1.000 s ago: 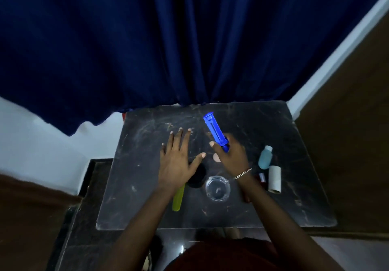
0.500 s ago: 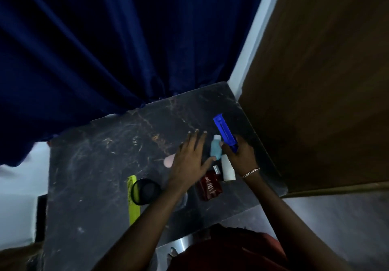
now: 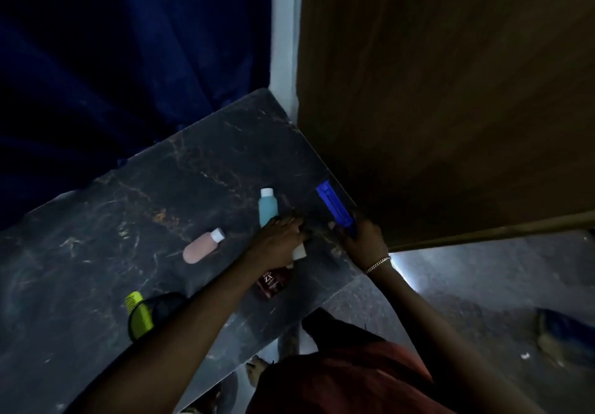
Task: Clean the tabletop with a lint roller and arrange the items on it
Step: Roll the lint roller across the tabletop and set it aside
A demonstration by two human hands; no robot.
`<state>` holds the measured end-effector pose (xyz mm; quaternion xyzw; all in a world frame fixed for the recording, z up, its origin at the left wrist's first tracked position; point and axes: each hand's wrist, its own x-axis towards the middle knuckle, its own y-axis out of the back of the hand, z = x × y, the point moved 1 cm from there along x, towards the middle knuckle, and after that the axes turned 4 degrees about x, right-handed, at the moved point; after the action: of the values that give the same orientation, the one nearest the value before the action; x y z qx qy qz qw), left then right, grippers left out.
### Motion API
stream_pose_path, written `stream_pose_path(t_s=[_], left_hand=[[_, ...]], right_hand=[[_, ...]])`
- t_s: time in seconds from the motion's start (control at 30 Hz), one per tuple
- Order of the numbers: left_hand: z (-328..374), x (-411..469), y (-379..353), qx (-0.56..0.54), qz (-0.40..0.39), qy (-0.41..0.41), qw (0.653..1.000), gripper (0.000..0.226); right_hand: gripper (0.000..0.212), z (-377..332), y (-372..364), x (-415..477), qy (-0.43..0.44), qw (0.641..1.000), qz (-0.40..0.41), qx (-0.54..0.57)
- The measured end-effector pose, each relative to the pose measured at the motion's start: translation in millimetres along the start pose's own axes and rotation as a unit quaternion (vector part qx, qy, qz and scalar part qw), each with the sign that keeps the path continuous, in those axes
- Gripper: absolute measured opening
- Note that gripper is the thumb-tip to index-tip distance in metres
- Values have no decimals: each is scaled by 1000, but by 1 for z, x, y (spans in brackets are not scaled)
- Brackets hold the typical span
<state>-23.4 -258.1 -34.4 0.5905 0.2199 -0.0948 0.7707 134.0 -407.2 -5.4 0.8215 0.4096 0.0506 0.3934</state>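
My right hand (image 3: 363, 241) grips a bright blue lint roller handle (image 3: 335, 207), which points up and left along the right edge of the dark marble tabletop (image 3: 96, 252). My left hand (image 3: 277, 241) lies over a white roll (image 3: 299, 251) with its fingers curled around it; only the roll's end shows. A light blue bottle (image 3: 268, 206) lies just beyond the left fingers. A pink bottle (image 3: 203, 247) lies further left. A dark red bottle (image 3: 273, 282) lies under my left wrist.
A yellow-green comb (image 3: 138, 314) and a black round object (image 3: 165, 302) sit near the front edge, partly behind my left forearm. A brown wooden panel (image 3: 450, 107) stands against the table's right side. A dark blue curtain (image 3: 128, 59) hangs behind the table.
The view has swung right and down. My left hand went from flat beside the light blue bottle to curled over the white roll. My right hand keeps the blue handle near the right edge.
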Motion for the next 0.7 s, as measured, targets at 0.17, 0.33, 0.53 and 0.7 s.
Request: stream_pose_path(t_s=[0.17, 0.33, 0.53, 0.7], left_hand=[[-1, 18, 1, 55, -73, -33, 995, 59], [-3, 28, 4, 11, -73, -35, 997, 55], [-4, 25, 15, -158, 25, 19, 987, 55], [-8, -4, 31, -298, 148, 49, 942, 48]], right_hand=[[41, 19, -1, -4, -30, 1000, -2, 2], [34, 27, 2, -5, -41, 999, -6, 19], [35, 20, 18, -15, -26, 999, 9, 18], [38, -1, 35, -25, 11, 1000, -3, 19]])
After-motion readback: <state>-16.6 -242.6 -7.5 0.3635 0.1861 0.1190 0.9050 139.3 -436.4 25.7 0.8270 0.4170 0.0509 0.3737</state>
